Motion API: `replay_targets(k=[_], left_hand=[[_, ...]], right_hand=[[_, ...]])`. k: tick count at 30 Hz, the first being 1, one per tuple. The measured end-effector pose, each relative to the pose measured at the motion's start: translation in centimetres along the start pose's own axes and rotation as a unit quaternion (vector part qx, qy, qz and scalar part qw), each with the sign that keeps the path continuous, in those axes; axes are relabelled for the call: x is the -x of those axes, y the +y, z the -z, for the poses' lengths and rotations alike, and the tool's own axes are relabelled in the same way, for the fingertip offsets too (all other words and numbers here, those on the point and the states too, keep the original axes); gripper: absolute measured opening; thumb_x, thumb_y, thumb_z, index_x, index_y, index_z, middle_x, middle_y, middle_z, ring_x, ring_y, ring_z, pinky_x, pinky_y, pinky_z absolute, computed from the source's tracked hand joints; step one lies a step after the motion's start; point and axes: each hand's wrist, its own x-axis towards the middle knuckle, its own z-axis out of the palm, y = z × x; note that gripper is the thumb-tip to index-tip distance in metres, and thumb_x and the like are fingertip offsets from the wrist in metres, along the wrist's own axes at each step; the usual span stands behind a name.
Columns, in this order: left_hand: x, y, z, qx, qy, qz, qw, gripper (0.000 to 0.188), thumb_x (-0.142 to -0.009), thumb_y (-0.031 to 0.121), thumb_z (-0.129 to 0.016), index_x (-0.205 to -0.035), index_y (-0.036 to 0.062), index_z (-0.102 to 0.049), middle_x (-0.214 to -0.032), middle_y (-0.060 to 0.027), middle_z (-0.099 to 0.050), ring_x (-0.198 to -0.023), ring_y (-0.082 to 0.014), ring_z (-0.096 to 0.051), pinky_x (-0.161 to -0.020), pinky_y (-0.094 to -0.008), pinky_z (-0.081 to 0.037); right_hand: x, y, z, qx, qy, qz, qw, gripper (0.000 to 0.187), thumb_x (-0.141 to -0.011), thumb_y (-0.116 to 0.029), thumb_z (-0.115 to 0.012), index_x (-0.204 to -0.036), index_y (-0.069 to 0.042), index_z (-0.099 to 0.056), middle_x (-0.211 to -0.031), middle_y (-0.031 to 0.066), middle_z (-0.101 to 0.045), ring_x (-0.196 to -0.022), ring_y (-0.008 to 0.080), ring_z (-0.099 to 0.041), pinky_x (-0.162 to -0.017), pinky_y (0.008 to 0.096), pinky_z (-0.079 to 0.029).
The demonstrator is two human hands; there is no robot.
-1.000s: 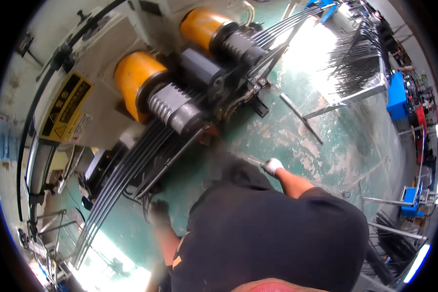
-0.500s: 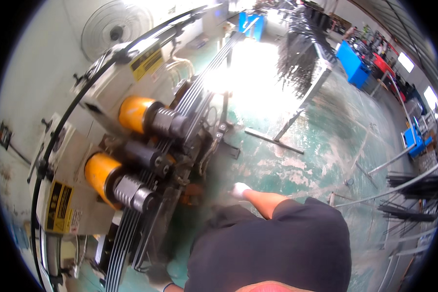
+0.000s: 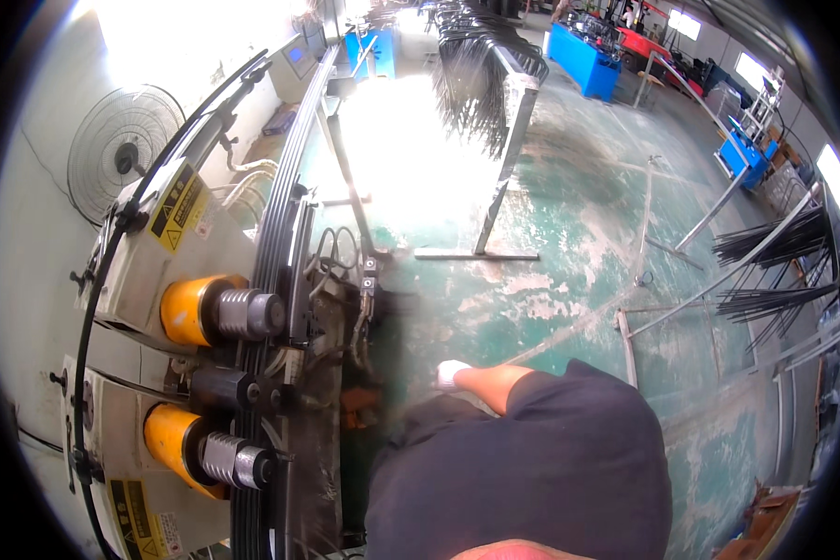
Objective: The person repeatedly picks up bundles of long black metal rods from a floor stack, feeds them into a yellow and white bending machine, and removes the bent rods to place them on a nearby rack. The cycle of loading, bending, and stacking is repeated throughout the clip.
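My right hand (image 3: 452, 374), in a white glove, is held low in front of my dark shirt (image 3: 532, 476). It appears small and compact, its fingers do not show apart, and nothing can be made out in it. Left of it runs a machine whose orange cylinders (image 3: 205, 309) carry grey threaded shafts (image 3: 244, 315). Several long dark parallel strips (image 3: 278, 205) pass beside these cylinders, along the machine. The right hand is apart from them, over the green floor (image 3: 569, 224). My left hand is out of the picture.
A metal stand (image 3: 505, 177) with a hanging bundle of thin black strips (image 3: 471, 93) stands ahead. Farther right are a blue bench (image 3: 583, 61) and racks with black rods (image 3: 784, 238). A wall fan (image 3: 126, 154) is at the left. Hoses (image 3: 359, 317) hang beside the machine.
The view has turned, so the machine now runs more upright along the left side. My left hand, at the lower edge before, has left the picture. The right hand stays in front of me.
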Motion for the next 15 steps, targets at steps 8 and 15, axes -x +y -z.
replay_targets(k=[8, 15], left_hand=[[-2.0, 12.3, -6.4, 0.02, -0.019, -0.167, 0.986, 0.034, -0.099, 0.035, -0.056, -0.102, 0.002, -0.066, -0.094, -0.0103, -0.065, -0.084, -0.0231, -0.062, -0.077, -0.0363, -0.052], [-3.7, 22.7, -8.2, 0.028, 0.003, -0.282, 0.959, 0.04, -0.098, 0.037, -0.057, -0.099, -0.0012, -0.065, -0.088, -0.012, -0.063, -0.079, -0.0243, -0.06, -0.073, -0.0374, -0.051]], right_hand=[[2.6, 3.0, 0.4, -0.04, 0.035, -0.038, 0.998, 0.052, -0.095, -0.046, -0.06, -0.11, 0.001, -0.076, -0.112, 0.0245, -0.073, -0.107, 0.0403, -0.07, -0.095, 0.0475, -0.053], [2.6, -0.5, 3.4, -0.078, 0.05, 0.001, 0.996, 0.05, -0.094, -0.044, -0.061, -0.11, 0.001, -0.076, -0.11, 0.0251, -0.073, -0.105, 0.0401, -0.071, -0.094, 0.0482, -0.053]])
